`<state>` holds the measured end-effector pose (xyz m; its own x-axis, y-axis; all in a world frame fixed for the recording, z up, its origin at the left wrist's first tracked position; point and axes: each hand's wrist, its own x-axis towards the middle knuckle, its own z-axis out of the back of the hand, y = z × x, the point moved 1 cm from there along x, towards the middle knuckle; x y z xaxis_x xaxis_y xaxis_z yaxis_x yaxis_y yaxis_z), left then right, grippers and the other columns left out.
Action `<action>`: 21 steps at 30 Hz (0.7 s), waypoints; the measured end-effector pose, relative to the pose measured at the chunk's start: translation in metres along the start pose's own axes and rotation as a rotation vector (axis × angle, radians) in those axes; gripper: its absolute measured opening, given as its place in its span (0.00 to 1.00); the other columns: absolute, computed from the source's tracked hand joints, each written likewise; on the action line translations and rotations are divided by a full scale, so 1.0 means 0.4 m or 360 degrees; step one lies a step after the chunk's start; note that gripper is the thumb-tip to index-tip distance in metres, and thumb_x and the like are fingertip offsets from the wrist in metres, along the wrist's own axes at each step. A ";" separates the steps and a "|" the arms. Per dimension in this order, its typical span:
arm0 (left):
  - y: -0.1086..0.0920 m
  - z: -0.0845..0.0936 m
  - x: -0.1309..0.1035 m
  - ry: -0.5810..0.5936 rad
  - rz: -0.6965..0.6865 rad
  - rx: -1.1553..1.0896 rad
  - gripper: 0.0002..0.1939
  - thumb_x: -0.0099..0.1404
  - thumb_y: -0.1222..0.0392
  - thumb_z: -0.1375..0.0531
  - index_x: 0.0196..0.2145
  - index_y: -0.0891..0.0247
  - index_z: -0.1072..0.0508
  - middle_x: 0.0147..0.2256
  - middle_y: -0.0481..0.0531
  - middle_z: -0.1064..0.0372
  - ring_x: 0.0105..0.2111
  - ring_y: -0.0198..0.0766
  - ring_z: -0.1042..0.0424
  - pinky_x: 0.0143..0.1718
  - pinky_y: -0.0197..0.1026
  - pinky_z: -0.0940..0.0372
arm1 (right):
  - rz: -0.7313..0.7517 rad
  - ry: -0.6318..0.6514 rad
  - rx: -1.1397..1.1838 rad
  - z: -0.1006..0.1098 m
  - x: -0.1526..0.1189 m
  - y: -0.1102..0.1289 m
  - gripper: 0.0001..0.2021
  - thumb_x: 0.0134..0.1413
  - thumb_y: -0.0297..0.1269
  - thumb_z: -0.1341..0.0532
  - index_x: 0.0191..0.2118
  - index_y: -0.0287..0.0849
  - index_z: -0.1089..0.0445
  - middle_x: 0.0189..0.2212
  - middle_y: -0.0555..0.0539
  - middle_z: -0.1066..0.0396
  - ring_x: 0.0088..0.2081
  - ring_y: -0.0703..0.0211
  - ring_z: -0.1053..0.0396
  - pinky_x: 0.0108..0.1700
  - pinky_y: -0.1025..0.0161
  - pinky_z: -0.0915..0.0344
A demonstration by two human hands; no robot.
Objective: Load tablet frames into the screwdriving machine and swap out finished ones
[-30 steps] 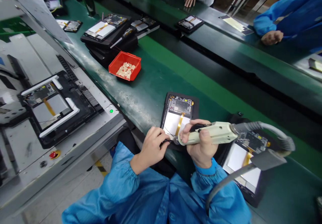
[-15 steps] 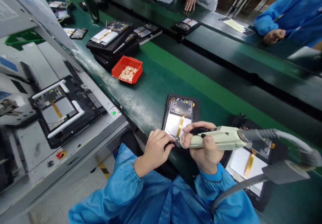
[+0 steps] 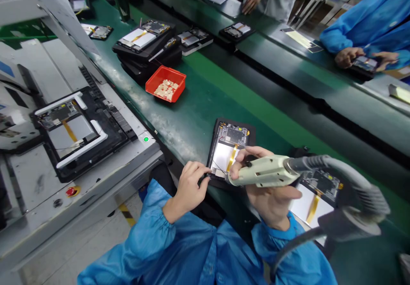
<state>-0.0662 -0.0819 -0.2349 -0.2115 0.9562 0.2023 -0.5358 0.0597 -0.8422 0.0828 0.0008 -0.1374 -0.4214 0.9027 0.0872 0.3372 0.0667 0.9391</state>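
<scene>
An opened tablet (image 3: 224, 153) lies in front of me on a black pad, its circuit board, white battery and gold ribbon cable exposed. My left hand (image 3: 188, 186) is at the tablet's lower left corner, thumb and forefinger closed together; what is between them is too small to make out. A thin dark wire (image 3: 218, 165) runs near those fingertips. My right hand (image 3: 269, 204) grips a pale green electric screwdriver (image 3: 264, 171), its nose pointing left over the tablet's lower right part. The tip is hidden. A thick grey cable (image 3: 339, 171) trails from its rear.
Another opened tablet (image 3: 312, 201) lies at the right, partly behind the cable. A red bin (image 3: 165, 84) of small pale pieces stands beyond, beside stacked tablets (image 3: 144, 41). At left, a machine fixture (image 3: 77, 133) holds a tablet. Across the line, a co-worker's hands hold a device (image 3: 365, 64).
My left hand has moved slightly left to the tablet's corner, away from the screwdriver's nose. The screwdriver has tilted and shifted left; my right fingers have loosened. A co-worker has picked up a device.
</scene>
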 end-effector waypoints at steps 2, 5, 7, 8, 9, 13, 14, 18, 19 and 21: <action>-0.001 0.001 -0.003 -0.0006 -0.0025 -0.0003 0.11 0.65 0.69 0.42 0.43 0.58 0.26 0.39 0.53 0.30 0.43 0.44 0.33 0.46 0.48 0.35 | -0.0061 0.0021 -0.0024 -0.006 -0.002 0.010 0.39 0.43 0.70 0.35 0.55 0.48 0.32 0.44 0.44 0.36 0.32 0.57 0.31 0.34 0.56 0.31; -0.004 0.000 -0.007 0.0005 -0.0079 0.0011 0.12 0.66 0.69 0.43 0.44 0.59 0.26 0.40 0.54 0.30 0.43 0.44 0.34 0.45 0.47 0.35 | -0.0085 0.0031 -0.0073 -0.004 -0.008 0.021 0.38 0.46 0.66 0.34 0.58 0.50 0.34 0.46 0.44 0.39 0.34 0.57 0.31 0.35 0.56 0.30; -0.004 -0.005 -0.011 0.0012 -0.0134 0.0045 0.12 0.67 0.69 0.44 0.45 0.59 0.25 0.41 0.55 0.29 0.43 0.44 0.34 0.45 0.48 0.36 | -0.0075 -0.0005 -0.0093 0.004 -0.010 0.029 0.39 0.46 0.67 0.35 0.60 0.51 0.35 0.47 0.44 0.39 0.35 0.57 0.32 0.35 0.56 0.30; -0.003 -0.008 -0.013 0.0013 -0.0173 0.0073 0.12 0.68 0.68 0.44 0.46 0.59 0.25 0.41 0.55 0.29 0.43 0.44 0.34 0.45 0.48 0.36 | -0.0062 -0.0033 -0.0098 0.010 -0.011 0.032 0.39 0.46 0.68 0.35 0.61 0.52 0.35 0.47 0.45 0.39 0.34 0.57 0.32 0.34 0.56 0.30; -0.002 -0.012 -0.016 0.0011 -0.0220 0.0110 0.12 0.68 0.68 0.44 0.46 0.59 0.25 0.42 0.55 0.29 0.43 0.44 0.34 0.45 0.48 0.37 | -0.0050 -0.0063 -0.0109 0.016 -0.012 0.035 0.39 0.46 0.67 0.35 0.60 0.52 0.35 0.46 0.45 0.39 0.34 0.57 0.32 0.34 0.56 0.30; 0.007 -0.030 -0.034 0.0058 -0.0511 0.0378 0.17 0.68 0.69 0.45 0.52 0.61 0.26 0.44 0.56 0.27 0.43 0.44 0.34 0.44 0.48 0.39 | 0.0051 -0.0161 -0.0210 0.036 -0.019 0.036 0.31 0.48 0.54 0.29 0.57 0.52 0.34 0.43 0.47 0.38 0.32 0.60 0.32 0.32 0.58 0.30; 0.010 -0.034 -0.041 0.0075 -0.0592 0.0467 0.18 0.68 0.69 0.45 0.54 0.62 0.27 0.45 0.56 0.27 0.44 0.44 0.34 0.44 0.48 0.39 | 0.0100 -0.0188 -0.0232 0.039 -0.023 0.033 0.28 0.49 0.50 0.29 0.55 0.51 0.34 0.42 0.47 0.37 0.30 0.61 0.32 0.31 0.58 0.31; 0.022 -0.049 -0.065 0.0096 -0.0755 0.0740 0.22 0.69 0.68 0.45 0.59 0.64 0.30 0.50 0.56 0.27 0.46 0.43 0.34 0.47 0.48 0.41 | 0.0311 -0.0277 -0.0278 0.044 -0.035 0.019 0.18 0.54 0.42 0.31 0.49 0.49 0.33 0.40 0.48 0.31 0.26 0.63 0.31 0.28 0.59 0.32; 0.023 -0.052 -0.069 0.0090 -0.0754 0.0783 0.22 0.69 0.67 0.45 0.59 0.63 0.31 0.51 0.55 0.27 0.47 0.43 0.34 0.48 0.48 0.42 | 0.0360 -0.0304 -0.0291 0.044 -0.036 0.016 0.17 0.55 0.41 0.31 0.48 0.49 0.33 0.40 0.47 0.30 0.25 0.62 0.31 0.27 0.59 0.32; 0.020 -0.056 -0.074 0.0077 -0.0730 0.0858 0.22 0.70 0.66 0.45 0.60 0.62 0.31 0.51 0.55 0.27 0.47 0.42 0.34 0.48 0.49 0.42 | 0.0456 -0.0371 -0.0310 0.042 -0.035 0.012 0.14 0.57 0.41 0.33 0.48 0.47 0.32 0.39 0.46 0.28 0.24 0.62 0.30 0.25 0.59 0.33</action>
<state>-0.0459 -0.1032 -0.2587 0.1625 0.8810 0.4444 -0.8948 0.3213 -0.3098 0.1046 -0.0043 -0.1399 -0.1245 0.9465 0.2976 0.2380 -0.2627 0.9351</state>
